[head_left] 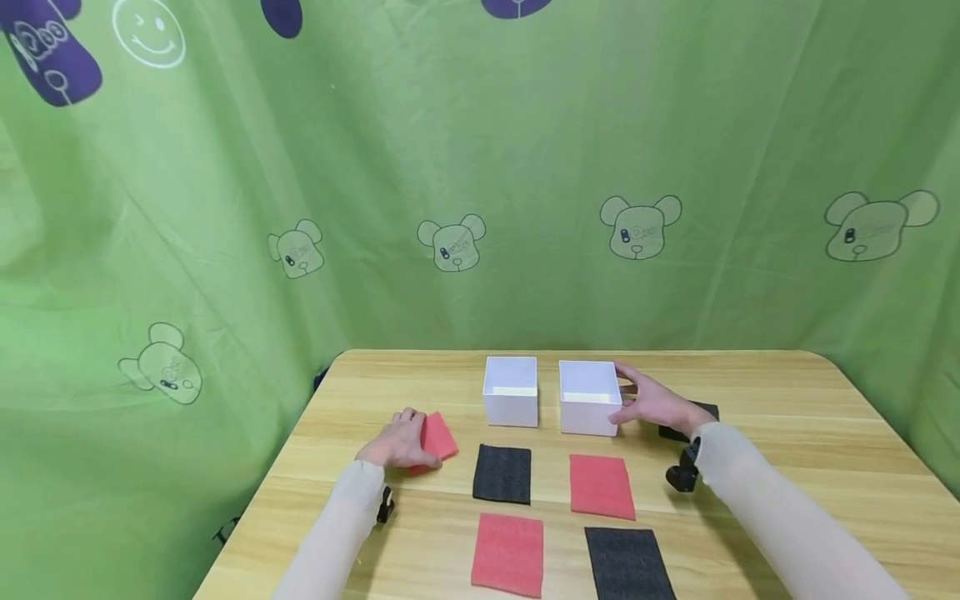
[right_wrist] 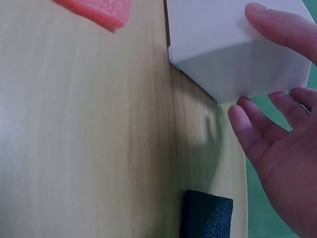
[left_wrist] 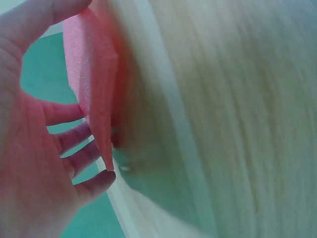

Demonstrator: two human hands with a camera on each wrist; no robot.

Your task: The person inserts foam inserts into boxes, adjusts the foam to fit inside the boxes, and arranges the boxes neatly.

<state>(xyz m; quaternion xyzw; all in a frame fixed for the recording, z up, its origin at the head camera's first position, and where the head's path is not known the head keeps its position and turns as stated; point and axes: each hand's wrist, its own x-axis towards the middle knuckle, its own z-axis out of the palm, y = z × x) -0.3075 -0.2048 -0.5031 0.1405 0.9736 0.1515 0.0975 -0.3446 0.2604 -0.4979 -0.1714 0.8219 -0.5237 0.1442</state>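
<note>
My left hand (head_left: 397, 442) holds a red foam sheet (head_left: 437, 439) at the left of the table. In the left wrist view, the sheet (left_wrist: 94, 74) stands tilted between thumb and fingers, its lower edge close to the wood. My right hand (head_left: 656, 406) grips the right side of an open-topped white box (head_left: 590, 418). The right wrist view puts the thumb on one face of this box (right_wrist: 213, 29) and the fingertips along its far edge. A second white box (head_left: 512, 411) stands just to the left.
In front of the boxes lie a black sheet (head_left: 502, 474), a red sheet (head_left: 602, 486), another red sheet (head_left: 508, 554) and another black sheet (head_left: 628, 562). A further black piece (head_left: 708, 410) sits partly behind the right wrist. A green curtain (head_left: 525, 167) hangs behind the wooden table (head_left: 787, 433).
</note>
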